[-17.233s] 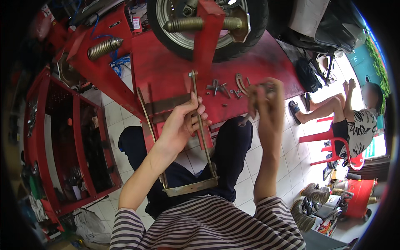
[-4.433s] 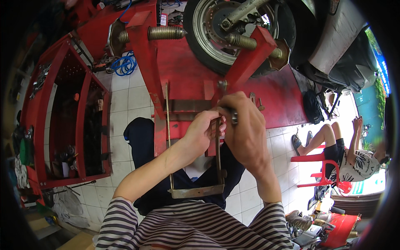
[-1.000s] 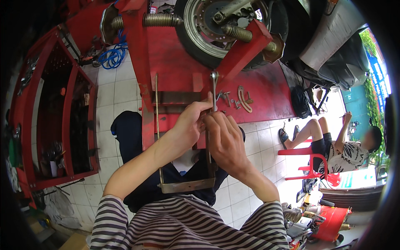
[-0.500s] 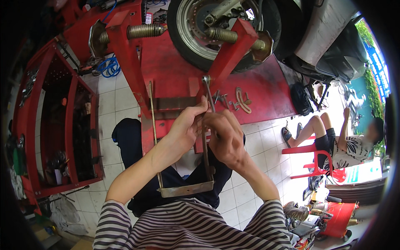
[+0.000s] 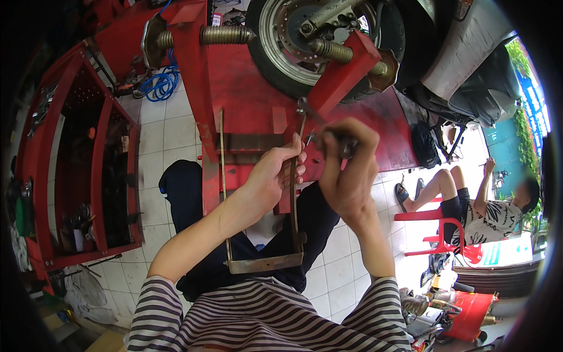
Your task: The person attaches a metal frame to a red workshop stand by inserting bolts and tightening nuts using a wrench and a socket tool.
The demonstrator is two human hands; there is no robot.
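A U-shaped metal bracket [image 5: 267,265] stands with its crosspiece near my lap and two long arms pointing away from me. My left hand [image 5: 280,168] is closed round the bracket's right arm, about midway along. In my right hand [image 5: 350,176] is the handle of a wrench [image 5: 315,112], somewhat blurred. The wrench's round head meets the far tip of that same arm. Behind my right hand, a small bolt [image 5: 309,138] lies on the red platform [image 5: 381,132]; other small parts there are mostly hidden.
Red posts with large threaded screws [image 5: 229,35] flank a motorbike wheel [image 5: 264,56] ahead. A red tool cabinet [image 5: 120,188] stands left, near a coiled blue hose [image 5: 161,85]. At right another person [image 5: 487,205] sits on a red chair [image 5: 428,217].
My right hand has swung right and away from my left hand, turning the wrench's handle outward while its head stays at the arm's tip. My left hand still grips the bracket.
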